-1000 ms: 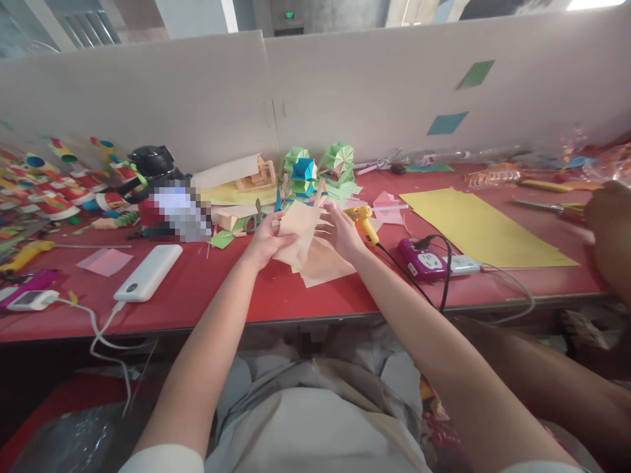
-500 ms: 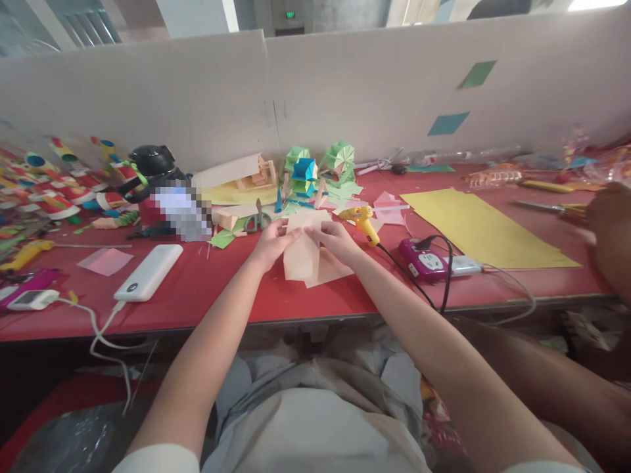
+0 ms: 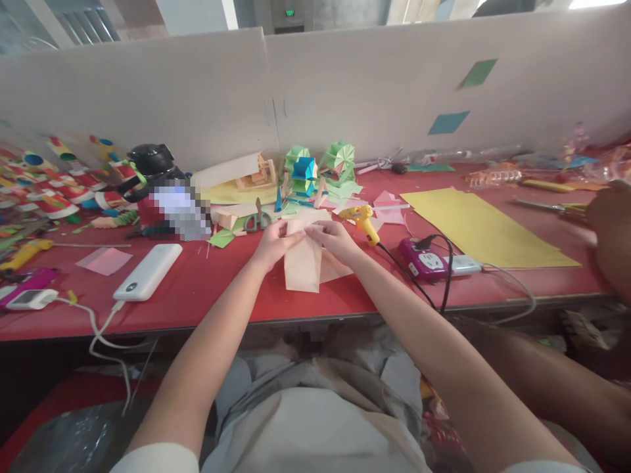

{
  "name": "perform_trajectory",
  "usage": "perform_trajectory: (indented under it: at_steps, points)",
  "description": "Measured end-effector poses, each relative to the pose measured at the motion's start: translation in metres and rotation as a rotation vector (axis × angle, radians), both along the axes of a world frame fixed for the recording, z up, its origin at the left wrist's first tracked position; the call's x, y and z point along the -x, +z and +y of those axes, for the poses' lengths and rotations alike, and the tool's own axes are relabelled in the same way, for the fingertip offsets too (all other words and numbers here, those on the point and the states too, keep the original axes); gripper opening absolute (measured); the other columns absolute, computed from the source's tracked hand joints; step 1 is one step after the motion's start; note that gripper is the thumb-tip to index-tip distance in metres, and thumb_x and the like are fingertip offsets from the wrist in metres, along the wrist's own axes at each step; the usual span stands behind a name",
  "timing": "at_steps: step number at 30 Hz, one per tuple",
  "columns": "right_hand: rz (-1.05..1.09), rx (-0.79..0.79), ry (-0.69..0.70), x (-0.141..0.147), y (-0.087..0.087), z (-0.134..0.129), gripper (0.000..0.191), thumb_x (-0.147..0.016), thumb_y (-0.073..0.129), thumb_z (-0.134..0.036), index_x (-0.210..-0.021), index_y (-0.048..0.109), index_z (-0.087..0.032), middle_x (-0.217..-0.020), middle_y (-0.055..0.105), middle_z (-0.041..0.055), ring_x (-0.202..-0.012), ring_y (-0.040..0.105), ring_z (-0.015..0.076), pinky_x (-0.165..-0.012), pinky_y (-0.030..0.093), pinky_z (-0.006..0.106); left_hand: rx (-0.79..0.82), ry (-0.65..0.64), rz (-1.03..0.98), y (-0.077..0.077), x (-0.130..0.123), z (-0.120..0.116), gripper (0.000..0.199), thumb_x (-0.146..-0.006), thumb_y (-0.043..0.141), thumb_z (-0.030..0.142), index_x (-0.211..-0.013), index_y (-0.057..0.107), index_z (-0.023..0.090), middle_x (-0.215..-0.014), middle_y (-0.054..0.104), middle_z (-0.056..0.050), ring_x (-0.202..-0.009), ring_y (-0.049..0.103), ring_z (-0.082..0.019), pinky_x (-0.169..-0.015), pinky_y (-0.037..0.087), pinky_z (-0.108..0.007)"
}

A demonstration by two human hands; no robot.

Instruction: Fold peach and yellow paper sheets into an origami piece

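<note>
A cream paper piece (image 3: 302,266) hangs down toward me between both hands, over the red table. My left hand (image 3: 275,244) pinches its upper left edge, thumb on top. My right hand (image 3: 332,240) grips the upper right edge, its thumb and fingers close to my left thumb. Another cream sheet (image 3: 334,265) lies partly under the held piece, beneath my right hand. Just right of my hands rests a yellow glue gun (image 3: 363,220). Green-handled scissors (image 3: 257,220) lie behind my left hand, beside paper scraps.
Green and blue folded paper models (image 3: 304,172) stand behind my hands. A purple power strip (image 3: 424,261) and yellow sheets (image 3: 488,230) are to the right, a white power bank (image 3: 148,272) to the left. Another person's hand (image 3: 611,230) is at the far right.
The held paper's near end has turned and now reaches a little closer to the table's front edge. My right fingers have shifted slightly, while my left hand is almost unmoved.
</note>
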State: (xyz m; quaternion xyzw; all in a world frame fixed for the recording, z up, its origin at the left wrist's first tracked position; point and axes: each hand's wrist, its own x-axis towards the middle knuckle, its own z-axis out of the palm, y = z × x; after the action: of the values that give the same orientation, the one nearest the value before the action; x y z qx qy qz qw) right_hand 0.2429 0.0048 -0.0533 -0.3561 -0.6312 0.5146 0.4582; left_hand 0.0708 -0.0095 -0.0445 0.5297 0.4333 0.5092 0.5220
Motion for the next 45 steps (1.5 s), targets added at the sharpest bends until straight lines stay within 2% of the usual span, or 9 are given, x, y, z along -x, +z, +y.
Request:
perform_trajectory:
  at_steps: [4,10,15,19,24,29,36,42,45]
  points:
    - [-0.013,-0.013,-0.015,0.0005,-0.0011,0.0003,0.044,-0.074,0.068,-0.06,-0.07,0.061,-0.017,-0.062,0.052,-0.0013,-0.059,0.047,0.0109,-0.053,0.036,0.024,-0.022,0.026,-0.022,0.0002,-0.0011,0.0001,0.051,-0.059,0.087,0.039,-0.099,0.068,0.015,-0.103,0.073,-0.012,-0.093,0.069,-0.028,-0.08,0.055,-0.037]
    - [-0.036,0.021,-0.078,0.0013,-0.0025,0.0015,0.048,-0.072,0.07,-0.063,-0.06,0.053,-0.019,-0.055,0.048,-0.0018,-0.054,0.046,0.0111,-0.051,0.036,0.025,-0.023,0.07,-0.004,0.0008,-0.0012,-0.0005,0.058,-0.053,0.09,0.033,-0.101,0.062,0.017,-0.095,0.072,-0.008,-0.086,0.068,-0.024,-0.075,0.055,-0.035]
    - [-0.057,-0.05,-0.049,0.0014,-0.0036,0.0031,0.043,-0.075,0.069,-0.059,-0.065,0.057,-0.019,-0.06,0.054,-0.0007,-0.058,0.049,0.0117,-0.053,0.037,0.025,-0.009,0.037,0.001,-0.0007,0.0007,0.0017,0.046,-0.061,0.084,0.037,-0.098,0.065,0.018,-0.088,0.07,-0.005,-0.079,0.066,-0.021,-0.07,0.051,-0.031]
    - [0.008,0.002,-0.037,0.0027,-0.0042,0.0036,0.041,-0.072,0.072,-0.057,-0.066,0.058,-0.019,-0.061,0.056,-0.0006,-0.059,0.051,0.0122,-0.055,0.041,0.026,-0.036,0.105,0.012,-0.0033,0.0015,0.005,0.045,-0.057,0.086,0.037,-0.091,0.065,0.017,-0.082,0.069,-0.003,-0.078,0.065,-0.021,-0.073,0.051,-0.033]
    - [0.071,0.029,-0.099,0.0032,-0.0069,0.007,0.037,-0.067,0.078,-0.052,-0.072,0.064,-0.019,-0.061,0.06,0.0003,-0.058,0.055,0.0131,-0.059,0.048,0.029,-0.027,0.178,0.005,-0.0009,0.0011,0.0038,0.045,-0.054,0.087,0.036,-0.088,0.063,0.017,-0.084,0.07,-0.005,-0.08,0.066,-0.022,-0.076,0.052,-0.036]
    - [0.118,0.039,-0.071,0.0038,-0.008,0.0081,0.036,-0.067,0.079,-0.052,-0.076,0.068,-0.018,-0.069,0.065,0.0029,-0.064,0.06,0.0153,-0.064,0.052,0.031,-0.094,0.115,0.04,-0.0003,0.0018,0.0026,0.044,-0.061,0.083,0.036,-0.097,0.065,0.019,-0.084,0.069,-0.003,-0.076,0.065,-0.019,-0.07,0.051,-0.031]
    - [0.119,0.048,-0.018,0.005,-0.0035,0.0031,0.038,-0.069,0.077,-0.053,-0.078,0.072,-0.017,-0.067,0.063,0.0019,-0.06,0.056,0.0125,-0.061,0.051,0.029,-0.098,0.143,0.078,-0.0059,0.0031,0.0066,0.037,-0.061,0.084,0.039,-0.088,0.07,0.018,-0.078,0.069,-0.004,-0.072,0.064,-0.02,-0.068,0.051,-0.031]
    - [0.085,0.002,-0.06,0.0049,-0.0043,0.0042,0.039,-0.07,0.076,-0.054,-0.08,0.072,-0.016,-0.066,0.064,0.0022,-0.058,0.056,0.013,-0.059,0.049,0.029,-0.157,0.115,0.087,-0.0067,0.0049,0.0081,0.037,-0.063,0.083,0.039,-0.092,0.076,0.017,-0.093,0.073,-0.007,-0.084,0.067,-0.021,-0.076,0.053,-0.032]
    - [0.08,0.0,-0.067,0.0048,-0.0046,0.0037,0.04,-0.07,0.075,-0.053,-0.083,0.072,-0.016,-0.069,0.066,0.0028,-0.06,0.057,0.0135,-0.06,0.049,0.029,-0.195,0.123,0.12,-0.0068,0.0064,0.0087,0.034,-0.066,0.081,0.039,-0.092,0.077,0.017,-0.094,0.075,-0.008,-0.087,0.067,-0.022,-0.078,0.053,-0.033]
